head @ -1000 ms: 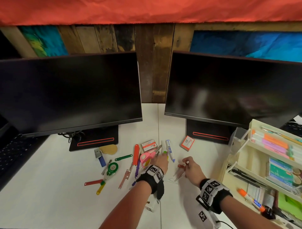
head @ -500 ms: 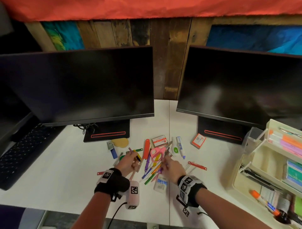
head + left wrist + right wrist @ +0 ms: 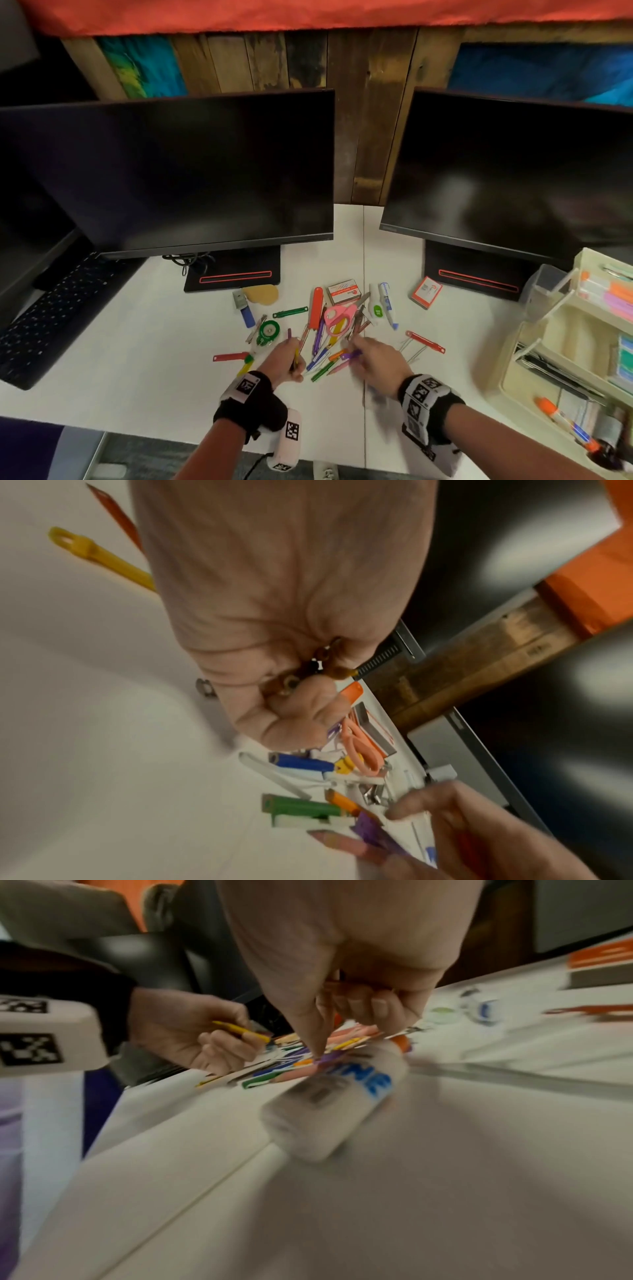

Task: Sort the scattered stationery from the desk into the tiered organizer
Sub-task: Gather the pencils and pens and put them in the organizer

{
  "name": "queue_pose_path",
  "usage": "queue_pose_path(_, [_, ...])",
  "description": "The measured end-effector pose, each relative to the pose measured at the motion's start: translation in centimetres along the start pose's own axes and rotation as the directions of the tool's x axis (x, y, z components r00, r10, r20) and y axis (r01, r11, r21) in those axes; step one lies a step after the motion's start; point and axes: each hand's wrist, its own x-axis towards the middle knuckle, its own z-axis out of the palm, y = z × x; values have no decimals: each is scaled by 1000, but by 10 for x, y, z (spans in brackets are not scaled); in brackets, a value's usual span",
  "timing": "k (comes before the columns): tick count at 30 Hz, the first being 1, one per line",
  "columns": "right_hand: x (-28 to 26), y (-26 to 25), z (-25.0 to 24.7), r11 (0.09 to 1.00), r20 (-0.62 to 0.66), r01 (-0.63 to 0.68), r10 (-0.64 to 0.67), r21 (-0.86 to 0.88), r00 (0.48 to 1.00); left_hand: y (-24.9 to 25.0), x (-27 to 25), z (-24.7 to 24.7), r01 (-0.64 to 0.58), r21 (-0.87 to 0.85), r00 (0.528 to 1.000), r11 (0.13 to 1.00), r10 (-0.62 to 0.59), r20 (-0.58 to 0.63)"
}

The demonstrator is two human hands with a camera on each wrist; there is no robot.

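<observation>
The right hand hovers with fingers half curled and its forefinger tip touching a purple crayon; whether it pinches yet, I cannot tell. The crayon lies at ten o'clock from that hand, long axis roughly three to nine. The left hand, fisted round a yellow pencil, sits at nine o'clock. The tiered organizer stands well apart at three o'clock.
</observation>
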Motion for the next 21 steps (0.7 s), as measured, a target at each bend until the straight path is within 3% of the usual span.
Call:
queue_pose_path(2, [6,-10,6,988,88,93,-83,-124,993,0,1,2,-30,102,1000,994,29,4])
queue_pose_path(5, [19,-16,11,942,187,136,-80,-308,979,0,2,2,-80,290,996,954,90,-19])
queue_pose_path(9, [26,-16,9,921,230,137,-53,-364,972,-3,2,1,-161,487,984,859,176,15])
queue_pose_path(14, [11,4,-6,995,183,-29,47,-99,982,-4,3,4,-234,548,967,803,253,43])
queue_pose_path(17, [8,17,-16,974,145,-165,143,154,979,-4,6,12,-244,761,948,602,314,55])
queue_pose_path(21, [13,14,-27,871,135,-251,213,423,968,-9,10,23,-230,898,901,374,431,51])
